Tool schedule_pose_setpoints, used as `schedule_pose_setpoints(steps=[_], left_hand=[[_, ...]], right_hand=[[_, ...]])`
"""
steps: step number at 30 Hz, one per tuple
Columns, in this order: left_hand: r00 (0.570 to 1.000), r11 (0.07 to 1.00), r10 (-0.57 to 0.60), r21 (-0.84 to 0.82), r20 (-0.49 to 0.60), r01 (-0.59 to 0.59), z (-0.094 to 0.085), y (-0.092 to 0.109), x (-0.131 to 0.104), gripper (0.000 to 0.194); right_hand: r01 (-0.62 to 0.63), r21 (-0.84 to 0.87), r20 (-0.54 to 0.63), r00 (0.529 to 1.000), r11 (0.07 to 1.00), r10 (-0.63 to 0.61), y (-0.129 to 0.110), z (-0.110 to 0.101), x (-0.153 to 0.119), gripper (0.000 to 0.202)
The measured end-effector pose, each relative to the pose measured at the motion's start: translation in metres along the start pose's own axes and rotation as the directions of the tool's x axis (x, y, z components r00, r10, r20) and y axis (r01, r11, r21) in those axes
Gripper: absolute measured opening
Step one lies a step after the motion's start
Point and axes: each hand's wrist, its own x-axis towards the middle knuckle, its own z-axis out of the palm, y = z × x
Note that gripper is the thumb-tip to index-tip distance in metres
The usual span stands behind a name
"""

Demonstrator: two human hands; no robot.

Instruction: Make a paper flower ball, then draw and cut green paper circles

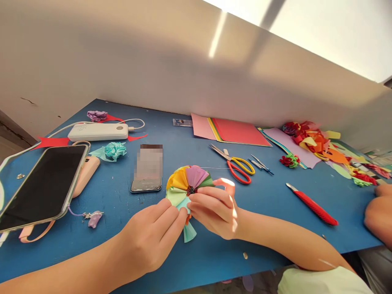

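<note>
A round rosette of folded coloured paper (196, 176) is held up between both hands, above the blue table. Yellow, purple, green and light blue segments fan around its dark centre, and a pale blue paper strip (189, 232) hangs below. My left hand (153, 232) pinches the rosette's lower left edge. With bent fingers, my right hand (214, 204) grips its right side near the centre. A thin thread (214, 168) runs from behind the rosette towards the scissors (235, 163), which lie with red and yellow handles beyond my right hand.
Left on the blue table (122, 253) lie a large phone (43, 183), a white power bank (98, 132) and crumpled teal paper (114, 151). A smaller phone (147, 171) sits mid-table. Rightward are a red cutter (315, 206), paper sheets (241, 132), paper scraps (312, 139) and another person's arm (379, 216).
</note>
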Motion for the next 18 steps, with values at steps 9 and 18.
schedule_pose_setpoints(steps=[9, 18], left_hand=[[0.652, 0.611, -0.691, -0.23, 0.313, 0.758, -0.009, -0.043, 0.009, 0.025], [0.776, 0.72, -0.504, -0.312, 0.381, 0.62, 0.005, -0.048, 0.004, 0.021]], right_hand=[[0.024, 0.025, 0.069, 0.997, 0.999, -0.026, 0.006, -0.01, 0.007, 0.014], [-0.324, 0.176, 0.263, 0.925, 0.93, 0.272, 0.027, -0.009, 0.028, 0.005]])
